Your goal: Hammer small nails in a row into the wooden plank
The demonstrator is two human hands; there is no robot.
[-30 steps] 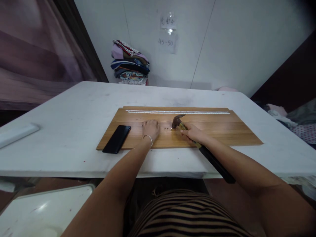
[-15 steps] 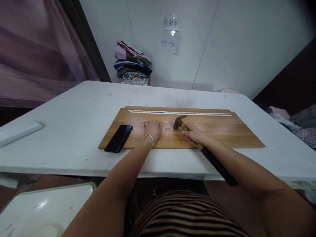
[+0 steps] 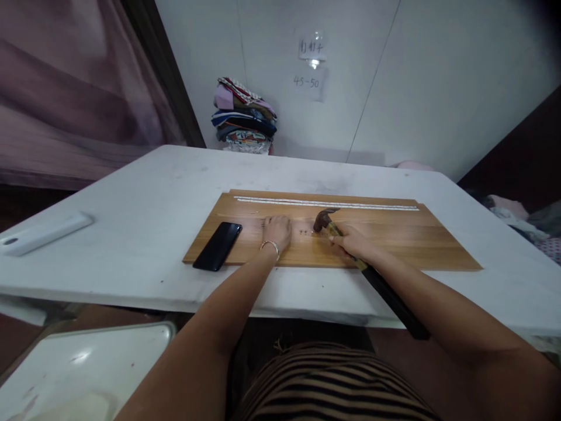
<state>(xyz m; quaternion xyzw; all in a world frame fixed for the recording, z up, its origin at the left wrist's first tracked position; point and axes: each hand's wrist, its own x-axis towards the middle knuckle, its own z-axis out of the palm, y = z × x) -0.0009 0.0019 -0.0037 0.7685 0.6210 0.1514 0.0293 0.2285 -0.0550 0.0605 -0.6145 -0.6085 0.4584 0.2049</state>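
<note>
My right hand (image 3: 347,242) grips a claw hammer (image 3: 322,220) by the handle just below its head, with the long black grip trailing back under my forearm. The hammer head is low over the wooden board (image 3: 394,240), beside a few small nails (image 3: 302,233) that seem to stand upright in a row. Whether the head touches a nail I cannot tell. Left of them, my left hand (image 3: 277,229) rests on the board, fingers curled down and fingertips hidden. Thin loose nails (image 3: 263,223) lie at its left side, another nail (image 3: 254,212) farther back.
A black phone (image 3: 218,246) lies on the board's left end. Two white measuring strips (image 3: 324,204) run along its far side. The board rests on a white table (image 3: 144,234). Folded clothes (image 3: 245,117) are stacked by the wall; a white stool (image 3: 109,351) stands lower left.
The whole view has shifted slightly, so everything appears a little farther right and lower. Both hands and the hammer keep nearly the same places on the board.
</note>
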